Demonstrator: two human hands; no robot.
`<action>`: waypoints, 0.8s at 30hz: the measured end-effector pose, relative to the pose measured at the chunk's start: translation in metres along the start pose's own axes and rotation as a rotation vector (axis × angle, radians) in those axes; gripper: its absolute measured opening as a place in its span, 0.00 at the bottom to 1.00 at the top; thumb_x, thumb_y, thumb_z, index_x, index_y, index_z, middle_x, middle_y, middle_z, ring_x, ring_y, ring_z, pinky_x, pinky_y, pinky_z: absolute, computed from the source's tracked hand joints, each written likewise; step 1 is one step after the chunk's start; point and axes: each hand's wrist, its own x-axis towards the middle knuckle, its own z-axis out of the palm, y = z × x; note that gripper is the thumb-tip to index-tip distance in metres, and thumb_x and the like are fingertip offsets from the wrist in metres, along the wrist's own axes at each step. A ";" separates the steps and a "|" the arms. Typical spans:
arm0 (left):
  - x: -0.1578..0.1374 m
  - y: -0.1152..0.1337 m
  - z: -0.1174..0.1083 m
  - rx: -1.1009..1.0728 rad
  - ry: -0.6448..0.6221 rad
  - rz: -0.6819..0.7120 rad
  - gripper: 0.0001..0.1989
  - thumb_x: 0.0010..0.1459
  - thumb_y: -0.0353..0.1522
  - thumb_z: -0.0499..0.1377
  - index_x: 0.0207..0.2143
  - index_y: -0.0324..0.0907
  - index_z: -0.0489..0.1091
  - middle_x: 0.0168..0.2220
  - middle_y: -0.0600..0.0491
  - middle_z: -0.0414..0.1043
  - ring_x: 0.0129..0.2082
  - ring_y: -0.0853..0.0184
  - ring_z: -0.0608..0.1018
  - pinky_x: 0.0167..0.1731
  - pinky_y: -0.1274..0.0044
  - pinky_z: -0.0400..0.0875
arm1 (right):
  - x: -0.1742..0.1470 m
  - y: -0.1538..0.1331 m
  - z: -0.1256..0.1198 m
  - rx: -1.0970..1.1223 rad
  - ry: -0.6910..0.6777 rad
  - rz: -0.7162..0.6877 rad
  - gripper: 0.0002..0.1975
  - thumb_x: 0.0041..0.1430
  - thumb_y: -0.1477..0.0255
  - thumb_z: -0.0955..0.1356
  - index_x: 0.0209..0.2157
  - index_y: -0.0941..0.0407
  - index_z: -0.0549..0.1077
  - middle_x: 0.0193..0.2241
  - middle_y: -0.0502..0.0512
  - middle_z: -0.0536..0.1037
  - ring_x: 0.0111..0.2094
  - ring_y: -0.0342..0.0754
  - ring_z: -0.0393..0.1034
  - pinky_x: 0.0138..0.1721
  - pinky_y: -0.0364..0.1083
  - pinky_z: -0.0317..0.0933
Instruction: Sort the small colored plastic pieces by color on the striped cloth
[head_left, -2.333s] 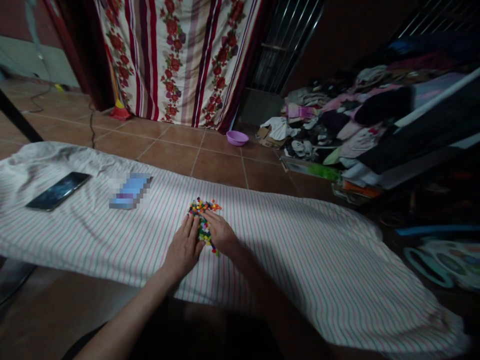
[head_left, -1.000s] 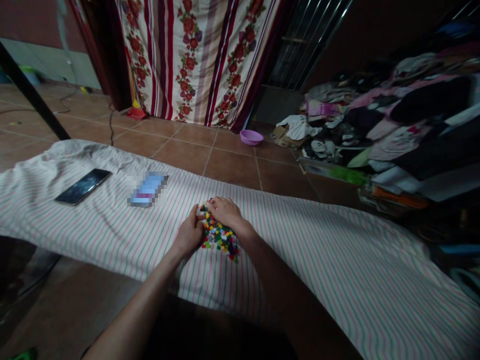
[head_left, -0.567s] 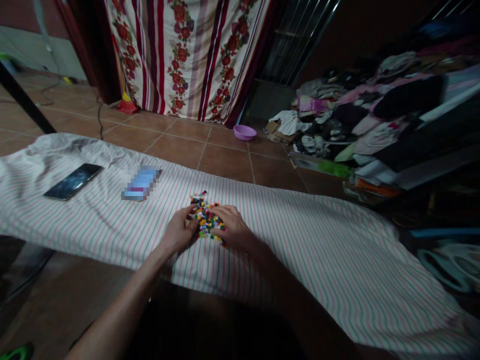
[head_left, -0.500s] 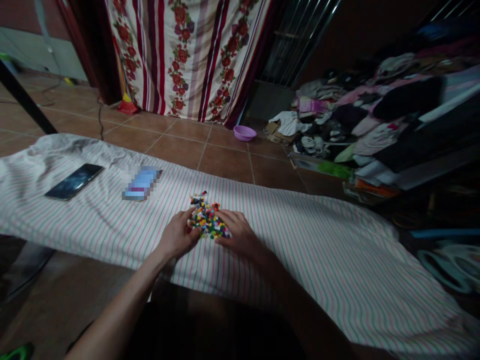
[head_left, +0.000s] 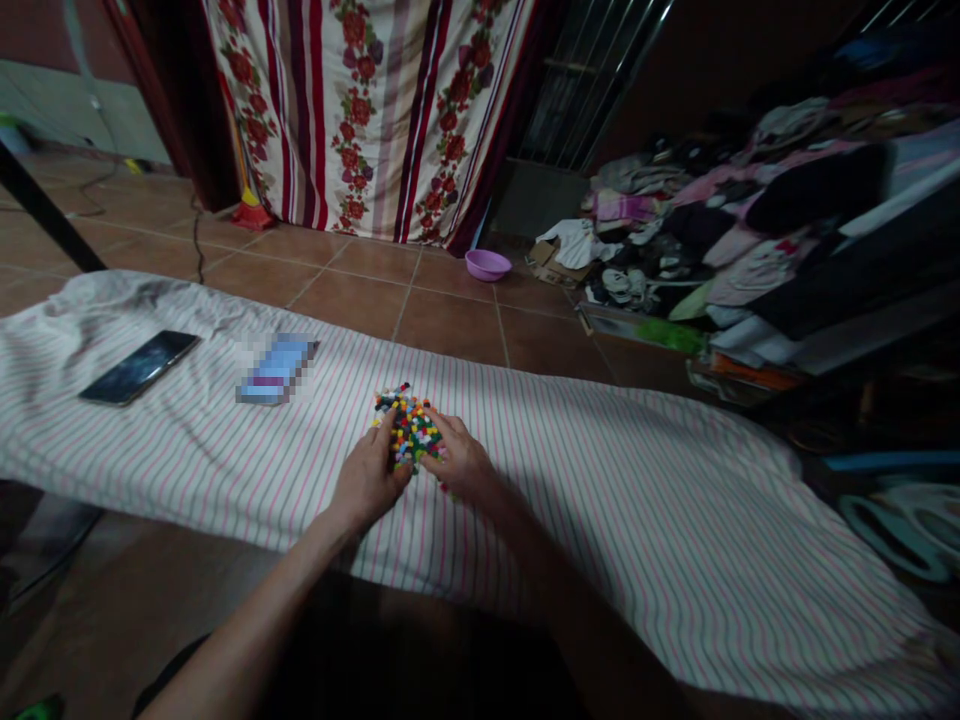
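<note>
A heap of small multicoloured pieces (head_left: 414,425), too small to name for certain, lies on the striped cloth (head_left: 600,450). My left hand (head_left: 371,465) rests against the heap's left side, its fingers stretched toward the far edge and the thumb at the near side. From the right, my right hand (head_left: 461,455) touches the pile with fingers and thumb apart. Neither hand grips anything that I can see. Some pieces under the fingers and palms are hidden, and a few stick out below the right hand.
Left of the heap lie a phone with a lit, blurred screen (head_left: 277,370) and a dark tablet or phone (head_left: 140,367). Beyond the cloth, a purple basin (head_left: 487,265) stands on the tiled floor. Clothes (head_left: 705,220) are piled at the right. A flowered curtain (head_left: 375,120) hangs behind.
Both hands have moved inward around the heap, and the gap between them is narrower. The pieces are gathered more tightly.
</note>
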 end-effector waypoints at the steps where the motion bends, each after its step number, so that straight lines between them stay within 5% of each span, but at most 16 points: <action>1: 0.001 0.000 0.000 -0.061 0.003 -0.023 0.40 0.54 0.34 0.57 0.67 0.41 0.46 0.51 0.44 0.70 0.47 0.62 0.75 0.47 0.70 0.69 | 0.003 -0.002 -0.001 0.035 -0.020 -0.007 0.37 0.53 0.72 0.69 0.65 0.51 0.59 0.56 0.59 0.67 0.48 0.50 0.69 0.50 0.48 0.65; 8: 0.003 0.004 -0.007 -0.368 -0.003 -0.124 0.34 0.56 0.32 0.54 0.65 0.42 0.51 0.42 0.50 0.74 0.32 0.70 0.76 0.38 0.75 0.71 | 0.031 -0.024 -0.009 0.096 -0.129 -0.230 0.22 0.61 0.74 0.65 0.58 0.53 0.69 0.53 0.56 0.74 0.50 0.49 0.69 0.51 0.46 0.62; 12: 0.010 -0.004 -0.009 -0.252 0.139 -0.135 0.22 0.59 0.31 0.50 0.56 0.40 0.66 0.42 0.48 0.72 0.37 0.68 0.76 0.42 0.73 0.72 | 0.064 -0.038 -0.010 -0.100 -0.068 -0.255 0.15 0.66 0.71 0.62 0.49 0.54 0.76 0.46 0.55 0.79 0.49 0.48 0.69 0.54 0.47 0.57; 17: 0.017 -0.014 -0.011 -0.036 0.192 -0.262 0.23 0.60 0.36 0.50 0.56 0.36 0.66 0.45 0.43 0.69 0.42 0.62 0.76 0.47 0.68 0.70 | 0.108 -0.042 0.007 -0.258 -0.157 -0.294 0.16 0.65 0.62 0.65 0.50 0.52 0.75 0.51 0.55 0.76 0.54 0.50 0.64 0.58 0.50 0.52; 24: 0.020 -0.015 -0.010 -0.045 0.144 -0.200 0.22 0.60 0.35 0.51 0.55 0.38 0.66 0.47 0.44 0.70 0.40 0.65 0.77 0.46 0.71 0.70 | 0.094 -0.029 -0.001 -0.294 -0.217 -0.267 0.14 0.64 0.62 0.65 0.48 0.51 0.75 0.50 0.55 0.75 0.51 0.50 0.65 0.54 0.50 0.55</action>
